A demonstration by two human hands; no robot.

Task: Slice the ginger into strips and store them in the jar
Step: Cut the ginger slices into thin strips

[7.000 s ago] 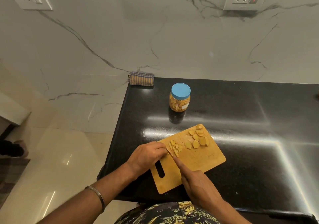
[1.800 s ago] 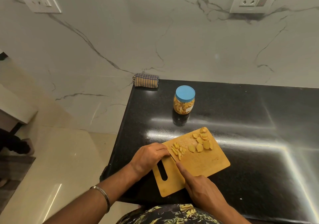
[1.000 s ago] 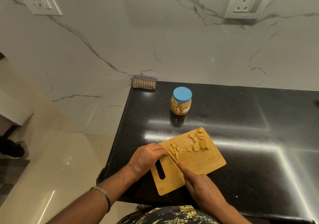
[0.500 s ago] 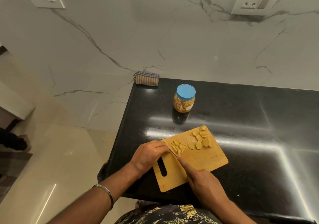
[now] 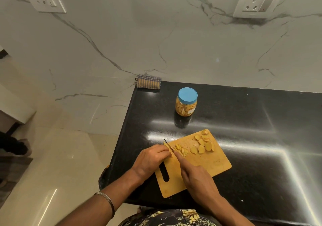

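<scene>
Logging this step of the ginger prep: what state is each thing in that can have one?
jar: upright, blue lid on, part filled with yellow pieces
cutting board: flat on the counter
ginger slices: uncut rounds at the board's far end
ginger strips: cut, piled beside the knife
knife: held, tip pointing away
left hand: fingers curled, steadying a ginger piece
right hand: gripping the knife
cloth: folded

You see one blue-lidded clear plastic jar (image 5: 186, 104), one wooden cutting board (image 5: 205, 164), one dark-bladed knife (image 5: 169, 146), one checked folded cloth (image 5: 148, 83), two white wall sockets (image 5: 259, 0).
</scene>
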